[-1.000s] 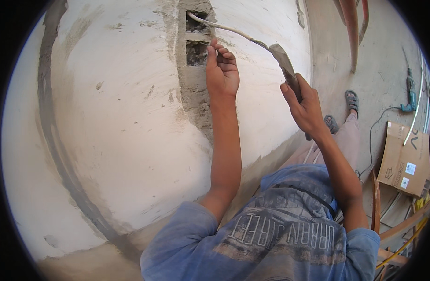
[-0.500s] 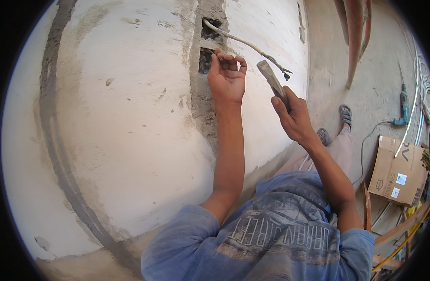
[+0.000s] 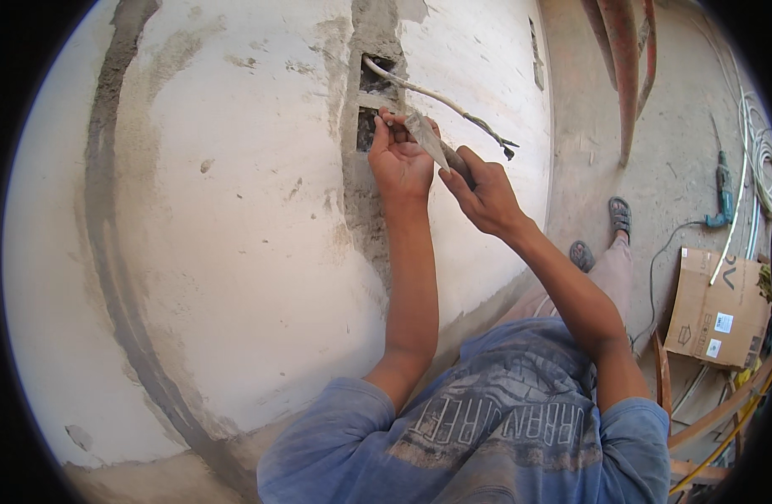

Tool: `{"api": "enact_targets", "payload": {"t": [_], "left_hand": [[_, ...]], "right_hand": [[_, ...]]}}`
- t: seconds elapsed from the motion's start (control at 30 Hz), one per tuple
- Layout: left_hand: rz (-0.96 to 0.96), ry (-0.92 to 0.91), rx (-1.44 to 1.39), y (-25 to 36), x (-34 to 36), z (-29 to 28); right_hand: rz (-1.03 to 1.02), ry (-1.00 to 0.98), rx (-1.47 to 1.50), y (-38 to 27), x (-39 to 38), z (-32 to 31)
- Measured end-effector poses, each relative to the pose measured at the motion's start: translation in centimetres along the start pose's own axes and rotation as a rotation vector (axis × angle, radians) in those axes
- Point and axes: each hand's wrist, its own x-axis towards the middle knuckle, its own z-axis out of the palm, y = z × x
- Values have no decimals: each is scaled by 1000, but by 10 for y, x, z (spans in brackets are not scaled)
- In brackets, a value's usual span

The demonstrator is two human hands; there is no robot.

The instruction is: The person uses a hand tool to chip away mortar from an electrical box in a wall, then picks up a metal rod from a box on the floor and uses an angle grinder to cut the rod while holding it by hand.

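Note:
My left hand [image 3: 405, 168] is raised at the lower of two recessed wall boxes [image 3: 368, 130], thumb and forefinger pinched at its opening. Something small and thin may be between the fingertips, but I cannot make out what. In my right hand [image 3: 489, 200] is a dusty grey hand tool with a flat, tapering head [image 3: 426, 139]. The head crosses in front of my left fingers; whether it touches them I cannot tell. From the upper wall box [image 3: 371, 81] a pale cable [image 3: 428, 94] sticks out, its dark, frayed end hanging to the right.
A mortar-filled channel [image 3: 108, 244] runs down the white wall on the left. On the floor at right lie a teal power drill [image 3: 724, 197] with its cord, coiled cable [image 3: 766, 172] and a cardboard box [image 3: 712, 307]. Reddish poles [image 3: 623, 80] stand beyond my feet.
My right hand has brought the tool left, up to my left hand. The left hand stays pinched at the lower box. The whole view has shifted slightly.

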Motion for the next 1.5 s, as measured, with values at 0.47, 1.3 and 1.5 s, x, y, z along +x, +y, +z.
{"api": "enact_targets", "payload": {"t": [0.47, 1.3, 1.5], "left_hand": [[-46, -52, 113, 10, 7, -10], [-10, 8, 54, 4, 22, -16], [-36, -77, 16, 10, 24, -19]], "right_hand": [[-68, -47, -96, 22, 28, 15], [-111, -90, -140, 38, 57, -3], [-139, -77, -123, 37, 57, -2]]}}
